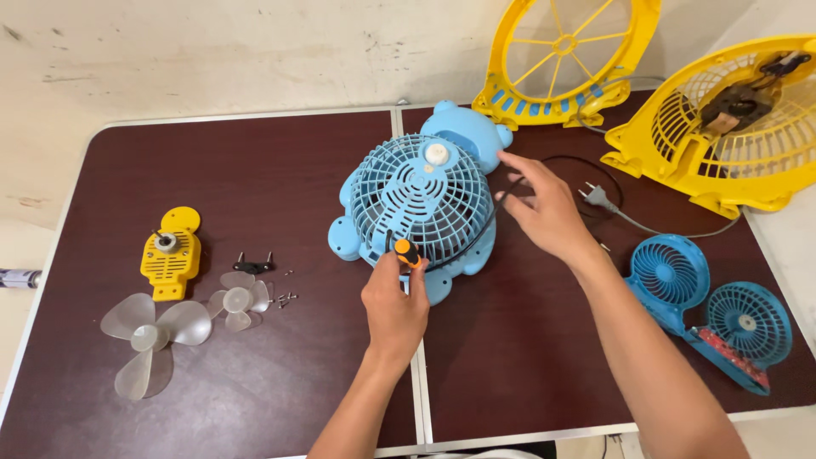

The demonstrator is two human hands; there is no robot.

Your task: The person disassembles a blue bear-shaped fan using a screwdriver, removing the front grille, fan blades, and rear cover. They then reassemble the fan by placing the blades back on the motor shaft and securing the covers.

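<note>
A light blue table fan (422,197) with a round grille lies face up near the middle of the dark brown table (280,178). My left hand (393,306) grips a small orange-handled screwdriver (406,252), whose tip is at the fan's lower grille edge. My right hand (544,208) rests with spread fingers against the fan's right side, next to a black cord (568,160).
A yellow motor housing (171,253), two clear fan blades (151,334), a black bracket (254,264) and small screws lie at left. Yellow fan grilles (738,127) stand at the back right. A power plug (597,196) and small blue twin fans (705,299) sit at right.
</note>
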